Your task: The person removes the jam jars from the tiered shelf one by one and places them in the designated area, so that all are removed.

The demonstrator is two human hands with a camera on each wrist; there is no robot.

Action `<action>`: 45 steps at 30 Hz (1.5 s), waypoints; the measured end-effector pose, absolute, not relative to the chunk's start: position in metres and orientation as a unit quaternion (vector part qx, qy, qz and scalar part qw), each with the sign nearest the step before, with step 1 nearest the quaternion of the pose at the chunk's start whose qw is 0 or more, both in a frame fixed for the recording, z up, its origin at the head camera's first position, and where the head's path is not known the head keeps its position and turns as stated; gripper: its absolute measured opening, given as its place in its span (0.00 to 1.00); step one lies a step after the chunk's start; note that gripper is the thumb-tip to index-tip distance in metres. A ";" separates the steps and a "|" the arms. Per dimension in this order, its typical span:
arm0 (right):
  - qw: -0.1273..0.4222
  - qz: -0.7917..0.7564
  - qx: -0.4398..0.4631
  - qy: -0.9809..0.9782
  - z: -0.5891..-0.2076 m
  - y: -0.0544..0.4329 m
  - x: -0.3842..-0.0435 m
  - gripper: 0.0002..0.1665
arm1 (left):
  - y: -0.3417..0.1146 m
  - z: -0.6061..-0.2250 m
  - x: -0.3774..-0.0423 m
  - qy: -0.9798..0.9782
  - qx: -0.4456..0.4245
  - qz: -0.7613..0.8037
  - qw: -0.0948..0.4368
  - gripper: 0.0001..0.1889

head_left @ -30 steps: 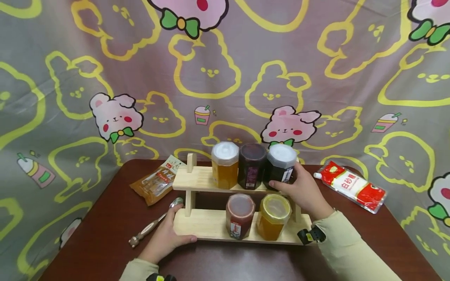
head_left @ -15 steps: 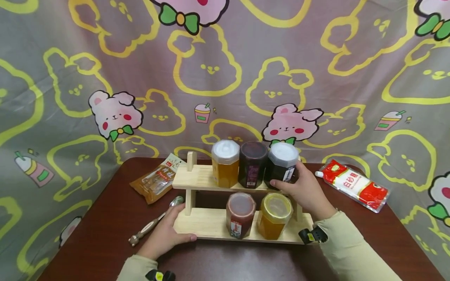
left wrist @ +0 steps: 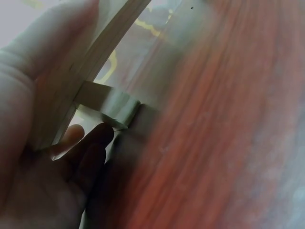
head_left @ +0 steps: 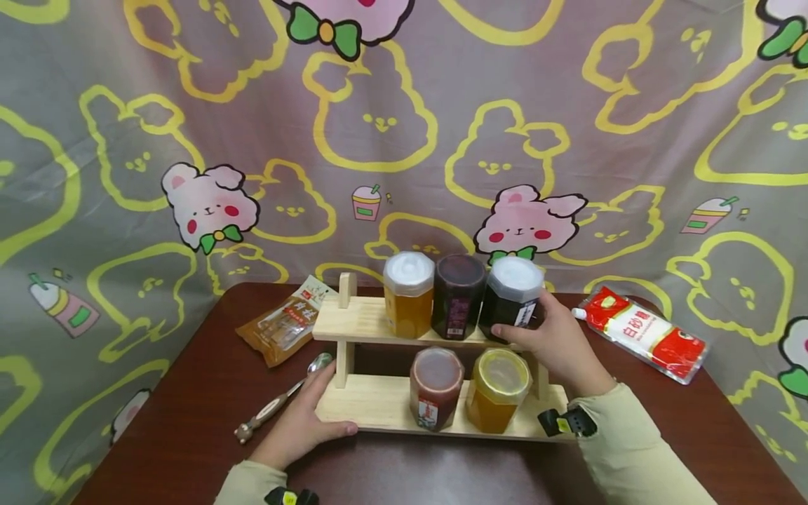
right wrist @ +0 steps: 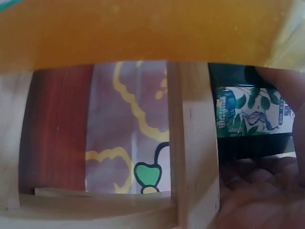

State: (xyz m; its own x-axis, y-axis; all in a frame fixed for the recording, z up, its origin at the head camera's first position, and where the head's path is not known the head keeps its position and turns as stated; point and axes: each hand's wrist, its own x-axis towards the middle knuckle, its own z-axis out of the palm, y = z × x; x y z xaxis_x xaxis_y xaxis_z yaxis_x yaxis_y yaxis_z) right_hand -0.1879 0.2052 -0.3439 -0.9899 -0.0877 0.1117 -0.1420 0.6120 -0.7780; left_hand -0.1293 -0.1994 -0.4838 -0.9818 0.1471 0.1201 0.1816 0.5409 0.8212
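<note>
My right hand (head_left: 564,351) grips a dark jar (head_left: 501,308) with a clear whitish lid, standing at the right end of the upper tier of a wooden rack (head_left: 362,403). The right wrist view shows that jar's leafy label (right wrist: 255,109) between thumb and fingers. My left hand (head_left: 299,428) holds the rack's lower left end, thumb at the front edge; its fingers (left wrist: 95,157) curl by the wood in the left wrist view. Beside the gripped jar stand a dark purple jar (head_left: 459,298) and an amber jar (head_left: 409,294). A red jar (head_left: 435,389) and a yellow jar (head_left: 499,389) occupy the lower tier.
Left of the rack lie a brown packet (head_left: 284,326) and a spoon (head_left: 268,410) with a bear-shaped handle end, partly behind my left hand. A red and white pouch (head_left: 644,333) lies at the right on the dark red table (head_left: 189,428). A patterned curtain (head_left: 404,84) hangs behind.
The head view has shifted slightly, so the rack and jars appear a little further right. Both hands keep their holds.
</note>
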 end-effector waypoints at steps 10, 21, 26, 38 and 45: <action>0.035 0.451 0.051 -0.891 -0.345 0.204 -0.186 0.55 | -0.200 -0.481 -0.127 -0.880 -0.084 -0.467 0.013 0.61; 0.073 0.466 0.024 -0.882 -0.353 0.205 -0.171 0.53 | -0.203 -0.485 -0.127 -0.876 -0.069 -0.478 0.002 0.60; 0.098 0.476 0.023 -0.874 -0.355 0.208 -0.163 0.51 | -0.202 -0.484 -0.129 -0.872 -0.076 -0.484 0.004 0.60; 0.139 0.449 0.016 -0.882 -0.359 0.216 -0.150 0.47 | -0.201 -0.484 -0.129 -0.869 -0.072 -0.489 -0.008 0.60; 0.159 0.434 0.016 -0.887 -0.361 0.222 -0.144 0.45 | -0.201 -0.483 -0.128 -0.869 -0.072 -0.490 -0.007 0.60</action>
